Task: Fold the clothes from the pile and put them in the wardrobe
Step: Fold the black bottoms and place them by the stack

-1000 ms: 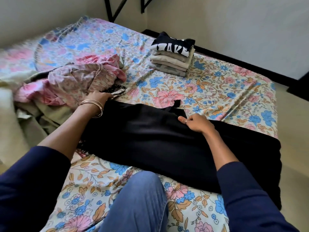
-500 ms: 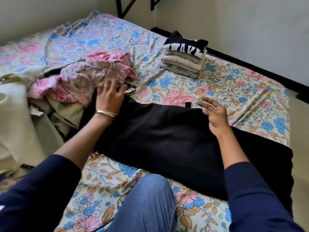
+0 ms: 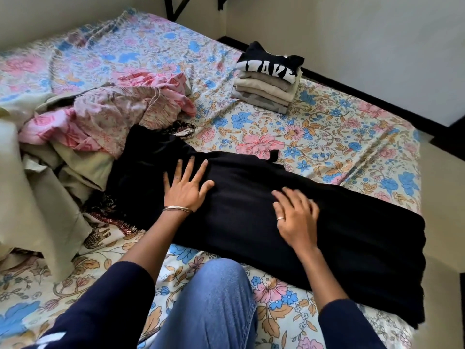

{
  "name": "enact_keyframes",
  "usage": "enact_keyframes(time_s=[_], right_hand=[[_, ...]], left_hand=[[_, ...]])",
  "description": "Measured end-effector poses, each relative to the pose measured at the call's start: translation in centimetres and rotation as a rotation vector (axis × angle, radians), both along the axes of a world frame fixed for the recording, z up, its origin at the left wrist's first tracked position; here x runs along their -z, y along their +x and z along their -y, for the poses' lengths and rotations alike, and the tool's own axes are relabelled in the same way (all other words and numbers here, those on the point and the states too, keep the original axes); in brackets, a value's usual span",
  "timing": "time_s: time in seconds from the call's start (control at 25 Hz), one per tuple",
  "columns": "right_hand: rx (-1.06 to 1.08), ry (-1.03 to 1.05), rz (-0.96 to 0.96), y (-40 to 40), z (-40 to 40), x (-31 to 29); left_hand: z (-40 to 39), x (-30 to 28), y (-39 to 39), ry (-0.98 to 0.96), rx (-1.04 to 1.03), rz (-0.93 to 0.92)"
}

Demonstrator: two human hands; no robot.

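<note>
1. On the black garment [image 3: 251, 210], the left hand [image 3: 185, 190] lies flat with fingers spread and the right hand [image 3: 297, 217] rests loosely released, grasping nothing; likely smoothing before a fold.
2. That garment stretches along the bed's [image 3: 327, 127] near edge, overhanging its right side.
3. At the left edge waits the unfolded pile [image 3: 105, 122]; by the far right edge sits the folded stack [image 3: 266, 81], kept apart.

2 flat hands [image 3: 187, 188] (black garment [image 3: 327, 222])

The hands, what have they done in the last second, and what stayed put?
Left hand left the pile and lies flat on the black garment. Right hand let go its pinch and spreads flat beside it. Folded stack unchanged.
</note>
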State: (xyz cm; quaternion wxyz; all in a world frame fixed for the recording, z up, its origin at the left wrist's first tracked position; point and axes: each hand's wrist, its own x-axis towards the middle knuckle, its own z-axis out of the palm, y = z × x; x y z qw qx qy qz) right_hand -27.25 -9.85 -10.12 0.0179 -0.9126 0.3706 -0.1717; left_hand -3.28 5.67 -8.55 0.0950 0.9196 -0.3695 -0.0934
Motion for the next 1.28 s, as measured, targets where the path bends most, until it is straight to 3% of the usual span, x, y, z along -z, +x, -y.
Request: enact_keyframes(time_s=[0.08, 0.2, 0.32, 0.44, 0.52, 0.6, 0.68, 0.76, 0.88, 1.04, 1.16, 1.28], right_hand=[[0.283, 0.242, -0.125, -0.6, 1.3, 0.0], [0.225, 0.352, -0.164, -1.0, 2.7, -0.6], [0.061, 0.404, 0.114, -4.0, 1.5, -0.9], [0.243, 0.341, 0.479, -10.2, -0.8, -1.1], [0.453, 0.241, 0.645, -15.2, -1.5, -1.6], [0.752, 0.278, 0.739, -20.2, -1.1, -1.9], [1.075, 0.508, 0.769, -24.2, -0.3, -0.9], [1.306, 0.754, 0.778, -27.4, 0.1, 0.2], [1.329, 0.946, 0.947, -30.2, 0.3, 1.4], [1.256, 0.940, 1.187, -30.7, 0.2, 1.7], [1.331, 0.818, 1.129, -30.9, 0.5, 0.7], [1.273, 0.611, 0.777, -31.9, 0.7, -1.6]], left_hand=[[-0.2, -0.1, 0.2, 0.033, 0.023, -0.063], [-0.6, -1.2, 0.8, 0.093, 0.056, -0.189], [0.5, -2.4, -1.1, 0.189, -0.114, -0.194], [3.3, -4.2, -8.1, 0.191, -0.222, -0.107], [4.9, -4.7, -14.1, 0.026, -0.023, -0.018], [6.2, -5.1, -20.3, -0.160, 0.322, -0.051], [7.1, -5.2, -25.8, -0.188, 0.629, -0.183], [7.3, -4.7, -31.0, -0.090, 0.791, -0.179], [7.0, -2.7, -35.0, -0.034, 0.703, -0.057], [7.8, -2.7, -34.9, -0.110, 0.612, -0.104], [8.5, -3.3, -34.7, -0.147, 0.619, -0.144], [9.0, -3.5, -34.4, -0.238, 0.629, -0.176]])
